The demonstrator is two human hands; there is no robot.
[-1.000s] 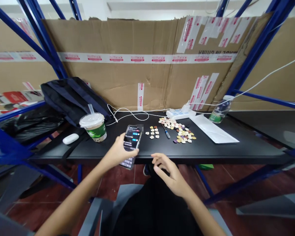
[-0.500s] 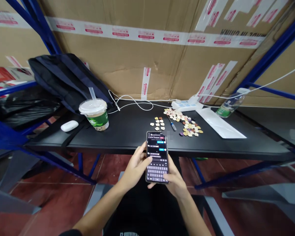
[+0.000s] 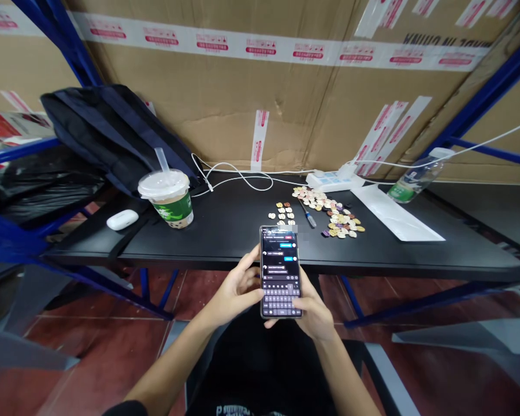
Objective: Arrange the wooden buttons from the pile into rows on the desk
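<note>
A smartphone (image 3: 281,271) is held upright between both hands, just in front of the table's front edge. Its screen shows a chat with a keyboard open below. My left hand (image 3: 238,289) grips the phone's left side, its thumb at the left edge of the keyboard. My right hand (image 3: 314,306) wraps the lower right side, with the thumb over the right part of the keys. Fingers behind the phone are mostly hidden. Beyond the phone lie a small group of face-like pieces (image 3: 282,210) and a larger scattered pile of similar pieces (image 3: 340,221).
On the black table (image 3: 225,231) stand a lidded drink cup (image 3: 169,199) with a straw and a white earbud case (image 3: 122,219). A backpack (image 3: 117,133) leans behind. Rightward are a small screwdriver-like tool (image 3: 309,219), power strip (image 3: 329,181), white packet (image 3: 394,211) and tilted bottle (image 3: 416,176).
My left thumb has moved down from the chat area to the keyboard's left edge. My right thumb has shifted slightly up. The view has moved a little, and the phone stays in both hands.
</note>
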